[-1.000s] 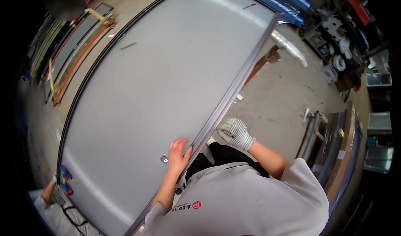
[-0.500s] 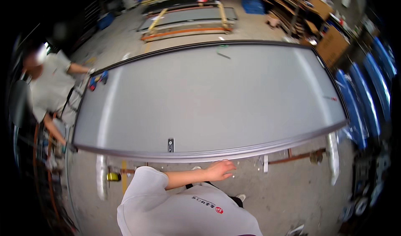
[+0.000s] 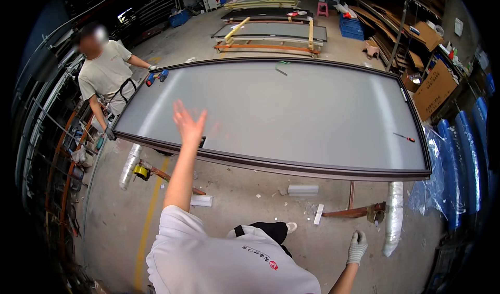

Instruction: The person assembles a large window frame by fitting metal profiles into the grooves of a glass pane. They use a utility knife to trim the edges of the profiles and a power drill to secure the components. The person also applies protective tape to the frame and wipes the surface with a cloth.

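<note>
A large grey panel with a dark frame (image 3: 291, 112) lies flat across supports in front of me. My bare left hand (image 3: 188, 123) is raised over its near left part, fingers spread and holding nothing; its reflection shows in the panel. Just beside my left wrist is a small black fitting (image 3: 202, 141), partly covered. My right hand (image 3: 357, 247), in a striped knit glove, hangs low at the right, off the panel, with its fingers curled together and nothing visible in them. On the panel lie a blue and red cordless drill (image 3: 157, 78), a red-handled screwdriver (image 3: 405, 137) and a green-ended tool (image 3: 282, 69).
A co-worker (image 3: 107, 73) stands at the left end, hands on the frame. Wrapped support beams (image 3: 394, 218) jut toward me. A yellow tape measure (image 3: 141, 172) rests on a rusty bar. Blue-wrapped rolls (image 3: 469, 153) stand right; another framed panel (image 3: 276, 31) lies beyond.
My left hand has risen from beside the near edge to over the panel's left part. My gloved right hand has come into view. The view has shifted, showing more of the co-worker.
</note>
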A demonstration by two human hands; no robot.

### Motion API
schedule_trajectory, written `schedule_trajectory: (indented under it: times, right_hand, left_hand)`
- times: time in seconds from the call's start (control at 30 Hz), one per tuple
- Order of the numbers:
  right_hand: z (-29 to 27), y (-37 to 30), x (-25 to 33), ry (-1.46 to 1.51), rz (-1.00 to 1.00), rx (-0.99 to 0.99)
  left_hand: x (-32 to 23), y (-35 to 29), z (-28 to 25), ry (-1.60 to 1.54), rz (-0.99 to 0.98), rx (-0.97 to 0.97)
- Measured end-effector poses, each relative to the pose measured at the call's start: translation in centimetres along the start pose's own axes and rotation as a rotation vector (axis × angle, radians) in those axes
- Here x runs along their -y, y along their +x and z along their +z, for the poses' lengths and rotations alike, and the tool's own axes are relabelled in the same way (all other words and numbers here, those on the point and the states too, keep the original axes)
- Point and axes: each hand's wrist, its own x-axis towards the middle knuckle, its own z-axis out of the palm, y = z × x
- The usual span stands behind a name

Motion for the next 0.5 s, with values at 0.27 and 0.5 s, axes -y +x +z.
schedule_trajectory:
  times: [0.27, 0.5]
  right_hand:
    - [-11.2, -1.2, 1.9, -0.428, -0.142, 0.101]
    - [-26.1, -7.2, -12.1, -0.509, 0.524, 0.139]
  left_hand:
    - [-10.9, -6.5, 13.2, -0.058, -0.119, 0.31]
    - [-47.5, -24.4, 20.0, -0.605, 0.502, 1.067]
